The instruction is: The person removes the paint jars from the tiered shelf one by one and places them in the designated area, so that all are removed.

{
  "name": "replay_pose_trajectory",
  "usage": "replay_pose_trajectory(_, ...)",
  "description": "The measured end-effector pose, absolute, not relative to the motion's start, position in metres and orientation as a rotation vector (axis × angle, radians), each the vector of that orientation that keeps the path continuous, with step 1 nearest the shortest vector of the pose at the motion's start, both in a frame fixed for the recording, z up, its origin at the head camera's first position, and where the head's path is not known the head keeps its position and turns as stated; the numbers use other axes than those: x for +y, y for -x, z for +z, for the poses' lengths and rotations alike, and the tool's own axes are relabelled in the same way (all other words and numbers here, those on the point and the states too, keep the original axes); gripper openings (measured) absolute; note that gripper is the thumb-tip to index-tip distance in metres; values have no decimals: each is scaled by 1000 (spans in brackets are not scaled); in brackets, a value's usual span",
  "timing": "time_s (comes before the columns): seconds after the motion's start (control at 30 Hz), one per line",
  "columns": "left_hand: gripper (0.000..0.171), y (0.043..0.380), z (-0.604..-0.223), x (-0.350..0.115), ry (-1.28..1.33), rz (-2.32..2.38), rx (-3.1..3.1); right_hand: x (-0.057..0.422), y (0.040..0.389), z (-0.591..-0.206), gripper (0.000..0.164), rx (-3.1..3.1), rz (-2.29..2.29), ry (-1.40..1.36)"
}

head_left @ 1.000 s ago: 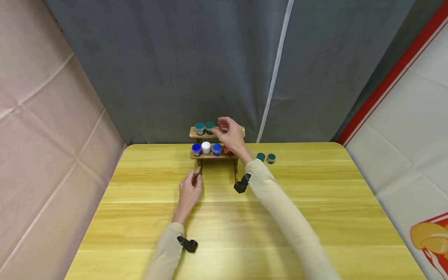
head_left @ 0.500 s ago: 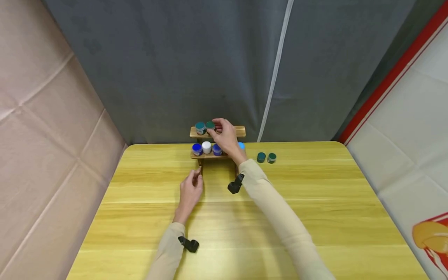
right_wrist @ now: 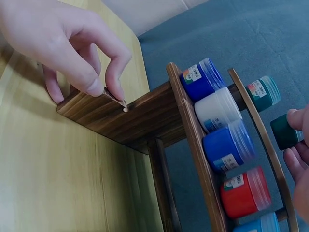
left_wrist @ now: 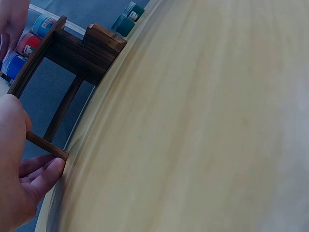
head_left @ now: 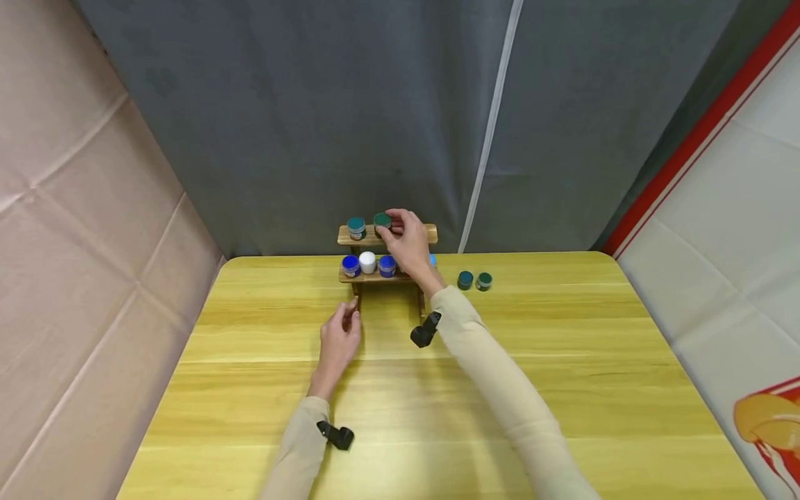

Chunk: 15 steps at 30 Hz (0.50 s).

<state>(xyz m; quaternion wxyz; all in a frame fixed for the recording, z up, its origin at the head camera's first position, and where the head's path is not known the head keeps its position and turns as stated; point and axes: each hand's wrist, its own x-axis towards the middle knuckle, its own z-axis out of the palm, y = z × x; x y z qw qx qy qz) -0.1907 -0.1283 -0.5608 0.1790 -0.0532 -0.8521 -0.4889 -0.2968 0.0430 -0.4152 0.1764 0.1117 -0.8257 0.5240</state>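
Observation:
A two-tier wooden rack (head_left: 431, 235) stands at the table's far edge. My right hand (head_left: 409, 244) pinches a dark green paint jar (head_left: 382, 221) between thumb and fingers at the upper shelf. Left of it on that shelf sits a teal-lidded jar (head_left: 356, 228), with a gap between the two. My left hand (head_left: 339, 339) grips the rack's left side support (right_wrist: 104, 113), thumb on one face and fingers on the other. Along the lower shelf are a blue jar (head_left: 351, 267), a white jar (head_left: 367, 262), another blue jar (head_left: 387, 266), a red jar (right_wrist: 244, 193) and a light blue jar (right_wrist: 260, 225).
Two dark green jars (head_left: 465, 280) stand on the wooden table (head_left: 531, 389) right of the rack. A grey curtain (head_left: 312, 139) hangs right behind the rack. Pale panels flank the table on both sides.
My right hand has moved left to the dark green jar and taken hold of it. The jar has shifted slightly right and up, away from the teal one. The left hand stays put.

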Motion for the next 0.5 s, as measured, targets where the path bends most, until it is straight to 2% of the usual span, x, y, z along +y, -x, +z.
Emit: replay_pose_trajectory(0.5, 18, 193, -562, -128, 130, -1400, -2426, 73, 296, -411, 36, -2299, 1425, -265)
